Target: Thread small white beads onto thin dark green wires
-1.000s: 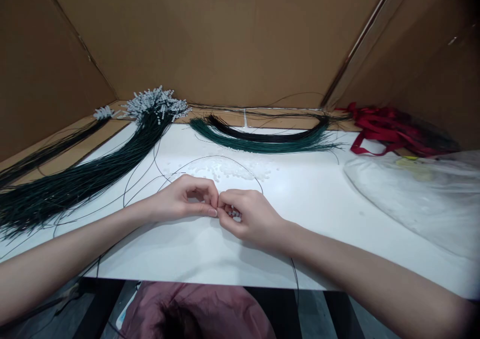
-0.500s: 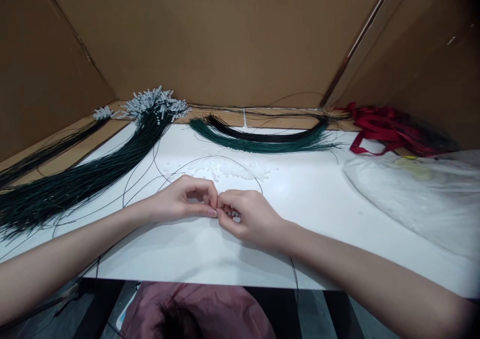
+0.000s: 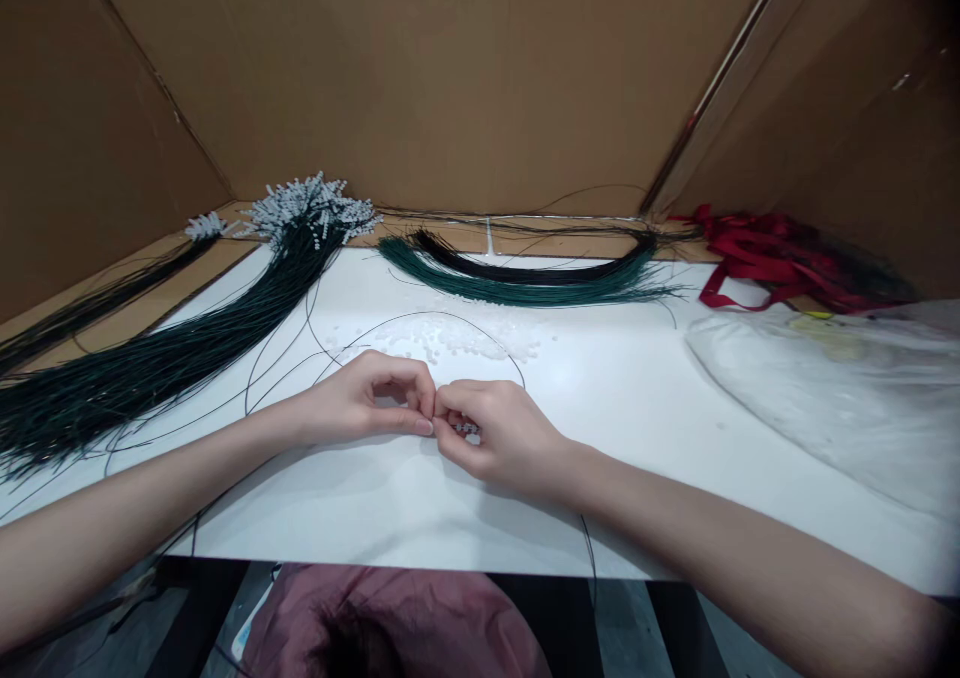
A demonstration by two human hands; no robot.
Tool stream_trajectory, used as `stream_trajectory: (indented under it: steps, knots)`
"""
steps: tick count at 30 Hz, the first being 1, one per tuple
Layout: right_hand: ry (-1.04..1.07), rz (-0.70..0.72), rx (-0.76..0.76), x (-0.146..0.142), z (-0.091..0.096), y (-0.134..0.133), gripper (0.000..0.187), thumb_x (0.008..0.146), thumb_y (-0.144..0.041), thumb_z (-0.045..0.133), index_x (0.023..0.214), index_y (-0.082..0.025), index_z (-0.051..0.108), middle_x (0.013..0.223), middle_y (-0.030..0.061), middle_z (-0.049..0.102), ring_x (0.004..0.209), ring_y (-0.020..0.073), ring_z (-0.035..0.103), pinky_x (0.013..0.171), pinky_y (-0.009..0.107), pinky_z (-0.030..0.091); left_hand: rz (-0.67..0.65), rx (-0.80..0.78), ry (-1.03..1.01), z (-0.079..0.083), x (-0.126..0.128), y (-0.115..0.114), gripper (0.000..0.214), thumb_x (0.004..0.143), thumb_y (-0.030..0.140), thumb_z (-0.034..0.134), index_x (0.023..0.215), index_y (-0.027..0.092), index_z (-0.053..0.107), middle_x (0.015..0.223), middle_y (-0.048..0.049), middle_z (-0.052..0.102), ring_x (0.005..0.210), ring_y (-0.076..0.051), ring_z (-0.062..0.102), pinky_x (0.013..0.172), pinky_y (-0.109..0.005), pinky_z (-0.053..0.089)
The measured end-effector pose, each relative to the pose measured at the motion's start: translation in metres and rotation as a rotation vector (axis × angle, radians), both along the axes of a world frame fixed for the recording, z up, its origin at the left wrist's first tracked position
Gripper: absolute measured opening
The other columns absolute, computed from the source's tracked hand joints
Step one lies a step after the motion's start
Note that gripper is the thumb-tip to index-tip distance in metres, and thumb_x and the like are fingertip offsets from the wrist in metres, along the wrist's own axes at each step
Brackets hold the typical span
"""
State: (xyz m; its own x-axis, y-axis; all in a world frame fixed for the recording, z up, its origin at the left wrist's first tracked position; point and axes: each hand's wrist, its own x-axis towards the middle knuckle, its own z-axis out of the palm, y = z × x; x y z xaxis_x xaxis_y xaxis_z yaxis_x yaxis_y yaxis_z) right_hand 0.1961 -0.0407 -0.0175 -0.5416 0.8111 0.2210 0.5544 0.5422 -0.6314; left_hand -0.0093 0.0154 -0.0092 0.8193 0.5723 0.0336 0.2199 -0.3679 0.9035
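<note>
My left hand point(image 3: 375, 396) and my right hand point(image 3: 491, 423) meet fingertip to fingertip above the front part of the white table. Both are closed in a pinch. A short row of small white beads on a thin wire point(image 3: 466, 428) shows inside the curl of my right hand. The wire appears to run into the left fingertips, though the pinch point itself is hidden. Behind the hands, a dark wire point(image 3: 431, 313) arcs over a scatter of loose white beads point(image 3: 465, 333).
At left lies a thick bundle of dark green wires point(image 3: 247, 323) with white beaded tips. Bent green and black wires point(image 3: 525, 283) lie at the back. Red ribbon point(image 3: 765, 253) and a clear plastic bag point(image 3: 840, 388) are at right. Cardboard walls point(image 3: 450, 78) enclose the table point(image 3: 360, 518).
Almost nothing differs. Both hands keep the same pinch in the same place; the beads inside my right hand look very slightly shifted.
</note>
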Motion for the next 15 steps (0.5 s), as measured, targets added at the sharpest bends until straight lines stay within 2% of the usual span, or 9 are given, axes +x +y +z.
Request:
stream_trajectory:
  steps: [15]
  knots:
    - [-0.004,0.0,0.009,-0.0006,0.0001,0.0004,0.007,0.081,-0.015,0.052,0.078,-0.016,0.058,0.07,-0.0007,0.058,0.062,0.0106,0.049,0.059,0.022,0.031,0.004,-0.012,0.008,0.0005,0.0,-0.0004,0.012,0.083,0.023,0.07,0.083,0.013,0.064,0.078,-0.0029,0.066,0.072,-0.011,0.062,0.068,-0.021,0.049]
